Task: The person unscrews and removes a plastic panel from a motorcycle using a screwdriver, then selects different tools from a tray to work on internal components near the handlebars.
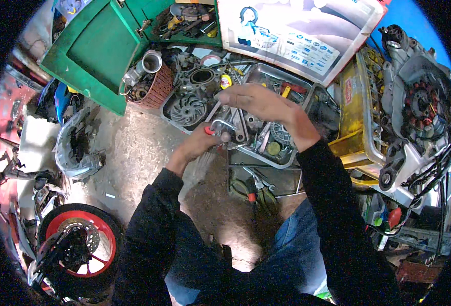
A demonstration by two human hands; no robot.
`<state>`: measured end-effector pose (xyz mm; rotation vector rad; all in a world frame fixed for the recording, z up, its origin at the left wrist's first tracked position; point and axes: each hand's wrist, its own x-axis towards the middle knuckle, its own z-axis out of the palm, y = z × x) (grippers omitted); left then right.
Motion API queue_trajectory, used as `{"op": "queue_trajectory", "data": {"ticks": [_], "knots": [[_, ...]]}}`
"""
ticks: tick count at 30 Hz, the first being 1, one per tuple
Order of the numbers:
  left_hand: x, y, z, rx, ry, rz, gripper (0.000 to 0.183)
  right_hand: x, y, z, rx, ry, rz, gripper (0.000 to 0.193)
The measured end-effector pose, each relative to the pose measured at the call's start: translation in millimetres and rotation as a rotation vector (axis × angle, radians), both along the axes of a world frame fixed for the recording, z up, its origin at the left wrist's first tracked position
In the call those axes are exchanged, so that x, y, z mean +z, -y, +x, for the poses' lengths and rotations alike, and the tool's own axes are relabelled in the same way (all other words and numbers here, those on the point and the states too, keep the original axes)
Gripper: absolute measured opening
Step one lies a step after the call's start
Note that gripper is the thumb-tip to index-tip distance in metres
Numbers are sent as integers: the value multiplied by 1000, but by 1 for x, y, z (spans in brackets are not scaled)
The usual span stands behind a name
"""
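Observation:
My left hand (197, 144) is closed around a curved metal piece with a red end (209, 131), in front of the metal parts tray. What kind of piece it is, I cannot make out. My right hand (258, 101) reaches across above the tray, its fingers stretched out to the left and empty as far as I can see; the underside of its fingers is hidden. Beneath it, the metal tray (289, 162) holds loose engine parts and tools. Left of it, a finned fan wheel (186, 110) lies in another tray beside an engine cylinder part (202, 76).
Pliers with red and dark grips (251, 189) lie near my knees. A woven basket (156, 89) of parts stands by the open green cabinet door (100, 51). On the right are a yellow crate (355, 102) and a large engine (419, 102); a red-rimmed wheel (108, 239) is at lower left.

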<state>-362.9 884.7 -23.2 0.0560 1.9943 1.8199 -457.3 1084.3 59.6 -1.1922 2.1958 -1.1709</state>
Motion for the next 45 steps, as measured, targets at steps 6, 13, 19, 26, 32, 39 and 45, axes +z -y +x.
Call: {"op": "queue_trajectory", "data": {"ticks": [6, 13, 19, 26, 32, 39, 45], "knots": [[-5, 2, -7, 66, -15, 237, 47, -41, 22, 8, 128, 131, -155, 58], [8, 4, -6, 104, 19, 203, 48, -62, 24, 29, -96, 402, -293, 68], [9, -17, -28, 180, 205, 409, 42, -58, 11, -4, -358, 643, -398, 62], [4, -43, -44, 229, 51, 304, 46, -34, -27, -14, -236, 145, 151, 49], [4, -55, -45, 327, -81, 217, 49, -49, -31, -12, -229, 151, 66, 65], [4, -55, -45, 423, 22, 445, 40, -58, -23, 2, -230, 334, -114, 67], [-1, -59, -50, 389, -13, 183, 28, -56, -21, -12, -374, 58, 10, 54]]}}
